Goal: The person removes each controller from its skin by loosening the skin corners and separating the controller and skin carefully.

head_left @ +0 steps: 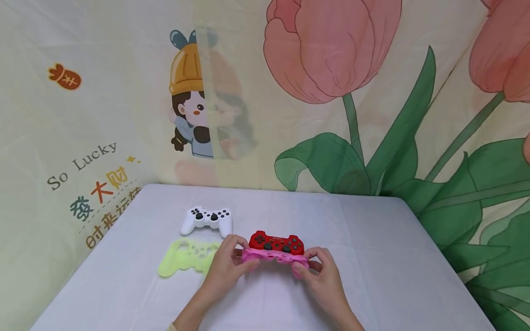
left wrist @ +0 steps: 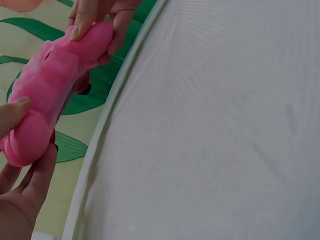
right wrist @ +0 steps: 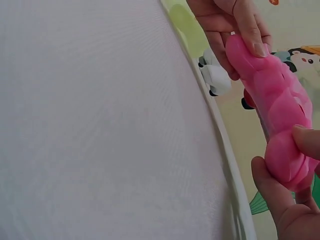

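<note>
A red game controller (head_left: 276,240) sits in front of me, its buttons and sticks facing up. A wrinkled pink rubbery controller cover (head_left: 274,255) wraps its near side and grips. My left hand (head_left: 225,264) pinches the cover's left end between thumb and fingers. At the right end, my right hand (head_left: 325,278) pinches it the same way. In the left wrist view the pink cover (left wrist: 52,75) spans between both hands, with bits of red showing behind it. The right wrist view shows the cover (right wrist: 280,107) bunched in folds, thumbs pressing its near face.
On the table (head_left: 364,239), a white controller (head_left: 207,216) lies at the back left. A pale green controller cover (head_left: 182,259) lies flat nearer, partly hidden by my left hand. Behind the table's back edge hangs a cloth (head_left: 244,174) printed with tulips and a cartoon figure.
</note>
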Demonstrator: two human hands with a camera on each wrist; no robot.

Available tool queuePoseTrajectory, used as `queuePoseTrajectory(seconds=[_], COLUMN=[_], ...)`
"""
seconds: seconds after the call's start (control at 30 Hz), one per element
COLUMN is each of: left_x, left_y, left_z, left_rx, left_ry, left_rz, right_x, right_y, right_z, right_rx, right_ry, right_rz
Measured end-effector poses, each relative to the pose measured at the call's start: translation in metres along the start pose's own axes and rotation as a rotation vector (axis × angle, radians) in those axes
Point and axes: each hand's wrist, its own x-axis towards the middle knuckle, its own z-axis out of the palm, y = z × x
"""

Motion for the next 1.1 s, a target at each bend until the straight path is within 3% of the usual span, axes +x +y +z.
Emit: queuePoseTrajectory(seconds=[0.2, 0.37, 0.7, 1.1], left_x=[-0.003, -0.003, 0.0, 0.0], left_y=[-0.002, -0.006, -0.007, -0.006], left_z=[-0.001, -0.001, -0.004, -0.005], left_rx=[-0.013, 0.008, 0.237, 0.242], left_ry=[-0.09, -0.109, -0.092, -0.193], left_rz=[-0.033, -0.029, 0.036, 0.067], right_x=[0.002, 0.004, 0.008, 0.009], right_y=[0.004, 0.005, 0.011, 0.013], right_z=[-0.001, -0.006, -0.015, -0.016], right_rx=[0.066, 0.09, -0.018, -0.221], right_ry=[-0.092, -0.154, -0.209, -0.213], right_rz=[0.071, 0.095, -0.006, -0.111])
